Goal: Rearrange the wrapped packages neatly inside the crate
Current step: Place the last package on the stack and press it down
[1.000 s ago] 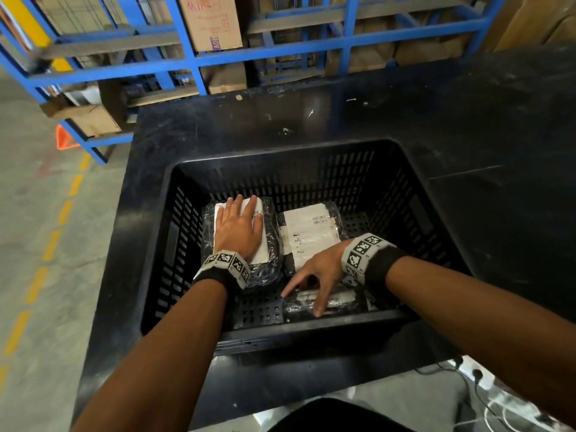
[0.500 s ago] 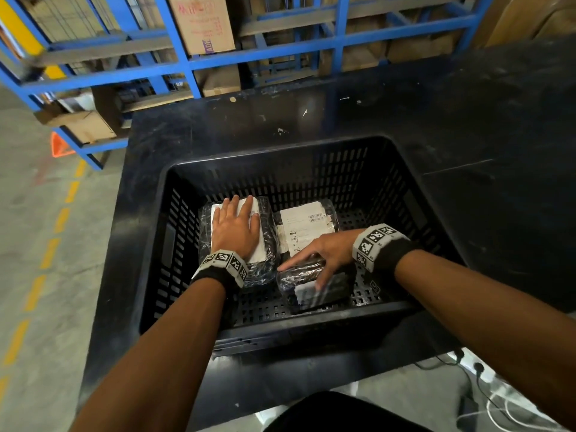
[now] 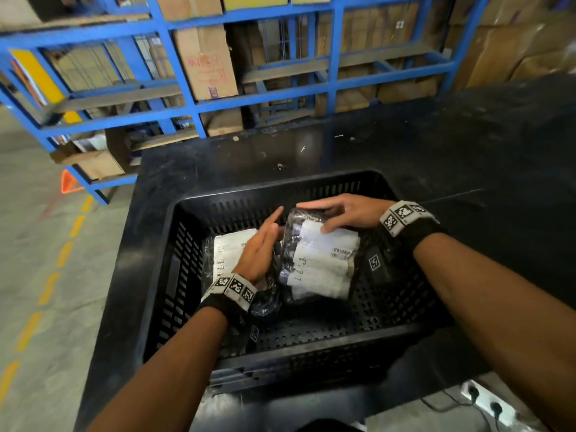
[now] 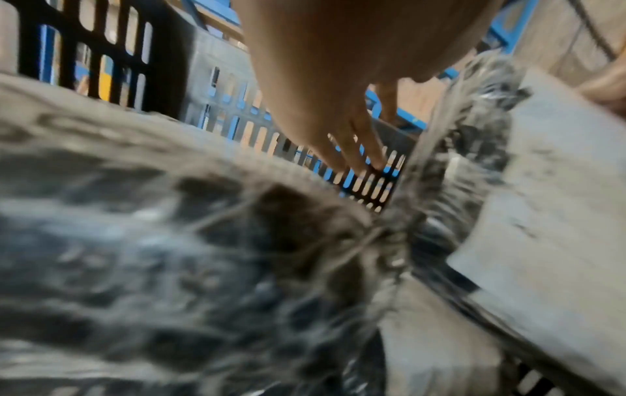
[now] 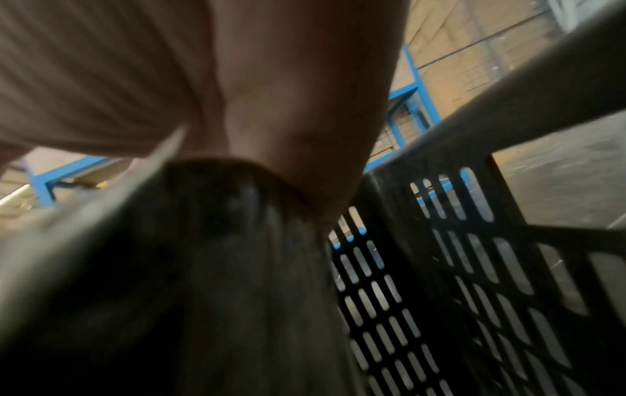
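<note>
Warehouse: blue steel racks (image 3: pixel 199 101) w/ cardboard boxes (image 3: pixel 205 62), concrete floor w/ yellow dashed line (image 3: pixel 50 285).

The head camera looks steeply down from above into the slotted black plastic crate (image 3: pixel 187 275), while both wrist cameras sit close inside it, facing its far wall.

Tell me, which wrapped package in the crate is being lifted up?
The right-hand package, gripped at its far end by the right hand and tilted up. The left package lies flat under the left hand.
</note>
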